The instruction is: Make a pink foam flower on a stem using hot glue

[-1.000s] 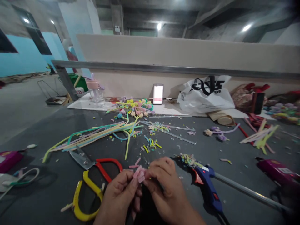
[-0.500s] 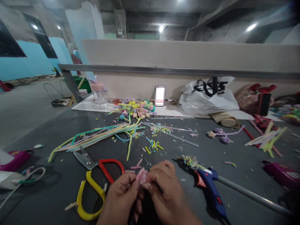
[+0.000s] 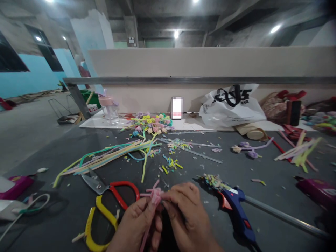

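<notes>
Left hand [image 3: 140,215] and right hand [image 3: 187,208], fingertips pinching a fuzzy pink flower [image 3: 156,195], lower centre, blue plastic glue gun [image 3: 240,211], lower right

The bench [image 3: 225,168] looks matt and smooth; at six o'clock the pink flower [image 3: 156,196] looks soft and fuzzy. Towards eight, the scissors [image 3: 101,187] have shiny metal blades and smooth, plastic-looking grips. At four, the glue gun [image 3: 237,210] is smooth plastic; near three, the bag [image 3: 231,113] looks creased, faintly glossy; at nine, the jar [image 3: 110,112] is clear and glossy
</notes>
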Demonstrator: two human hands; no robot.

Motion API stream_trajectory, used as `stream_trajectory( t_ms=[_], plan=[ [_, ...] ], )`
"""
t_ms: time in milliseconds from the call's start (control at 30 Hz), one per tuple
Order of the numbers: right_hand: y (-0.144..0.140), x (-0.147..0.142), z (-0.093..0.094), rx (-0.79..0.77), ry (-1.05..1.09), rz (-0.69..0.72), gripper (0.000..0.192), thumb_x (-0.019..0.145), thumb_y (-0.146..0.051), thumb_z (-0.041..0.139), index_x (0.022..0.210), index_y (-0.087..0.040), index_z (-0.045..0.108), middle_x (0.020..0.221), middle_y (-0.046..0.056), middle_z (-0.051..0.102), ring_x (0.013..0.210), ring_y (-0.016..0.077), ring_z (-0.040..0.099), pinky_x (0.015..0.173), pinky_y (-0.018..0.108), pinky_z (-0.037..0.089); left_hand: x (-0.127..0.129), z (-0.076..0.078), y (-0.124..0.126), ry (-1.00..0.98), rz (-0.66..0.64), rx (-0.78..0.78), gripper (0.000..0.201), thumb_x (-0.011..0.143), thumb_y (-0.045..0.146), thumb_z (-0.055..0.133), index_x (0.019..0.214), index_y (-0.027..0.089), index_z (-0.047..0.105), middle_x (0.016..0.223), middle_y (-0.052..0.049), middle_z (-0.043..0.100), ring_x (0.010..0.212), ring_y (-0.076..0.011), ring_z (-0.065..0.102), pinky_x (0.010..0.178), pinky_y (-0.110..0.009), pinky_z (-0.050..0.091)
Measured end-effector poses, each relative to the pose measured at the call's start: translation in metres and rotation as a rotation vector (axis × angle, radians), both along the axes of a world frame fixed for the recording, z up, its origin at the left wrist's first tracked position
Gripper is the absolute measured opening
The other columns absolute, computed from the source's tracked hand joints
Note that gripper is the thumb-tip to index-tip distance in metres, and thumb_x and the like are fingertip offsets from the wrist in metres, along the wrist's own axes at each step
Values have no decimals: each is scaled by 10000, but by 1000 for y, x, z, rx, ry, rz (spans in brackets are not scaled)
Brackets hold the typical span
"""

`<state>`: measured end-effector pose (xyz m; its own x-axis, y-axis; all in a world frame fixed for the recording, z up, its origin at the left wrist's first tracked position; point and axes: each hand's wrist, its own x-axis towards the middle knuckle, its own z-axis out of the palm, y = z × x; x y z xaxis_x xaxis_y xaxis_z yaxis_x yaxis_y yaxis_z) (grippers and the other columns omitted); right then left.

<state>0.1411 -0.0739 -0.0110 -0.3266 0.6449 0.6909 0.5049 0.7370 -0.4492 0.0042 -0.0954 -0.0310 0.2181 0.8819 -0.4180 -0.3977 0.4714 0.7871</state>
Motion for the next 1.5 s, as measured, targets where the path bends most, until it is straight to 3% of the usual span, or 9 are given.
stream_trajectory(
  t_ms=[167,300,433,700,1000,1200,1500],
  plan=[
    [0,-1,0,53,-44,2,230,760,-20,494,876,-207,558,740,2,633,714,147,562,735,343,336,-1,-1,-1,29,-9,-14,462,661,614,576,559,167,518,304,41,477,233,-47,378,266,-123,286],
    [1,-2,0,-4,-32,32,181,750,-26,483,768,-201,527,705,-14,619,708,135,557,754,341,321,-1,-2,-2,31,-7,-5,454,646,601,601,553,165,517,300,38,479,232,-45,371,261,-121,279],
    [1,-2,1,-48,-45,32,170,749,-39,488,764,-204,526,708,-16,617,724,142,550,769,353,310,0,-1,-6,31,11,12,418,690,556,591,563,166,513,310,42,482,238,-43,371,265,-119,299],
    [1,-2,0,19,-21,44,194,752,-18,465,731,-184,562,683,-7,569,671,125,521,733,334,313,2,-4,-7,-18,45,47,390,680,519,624,577,162,507,331,59,478,243,-38,369,252,-121,326],
    [1,0,-2,-159,35,131,150,773,-56,514,698,-184,536,656,-26,548,670,121,505,728,314,313,2,-4,-8,-17,14,50,392,705,509,603,580,152,499,347,58,481,247,-39,391,249,-114,325],
    [3,1,-4,-214,68,25,118,782,-120,573,695,-199,566,662,-31,544,659,127,493,710,308,302,5,0,-5,48,106,93,347,668,482,649,758,172,524,573,67,550,301,-52,467,254,-153,382],
    [2,3,-2,-271,137,63,151,845,-142,465,757,-204,572,711,-10,570,708,139,524,701,299,331,5,-3,-5,89,111,106,373,623,480,689,679,162,503,497,63,546,322,-69,485,311,-186,439]
  ],
)
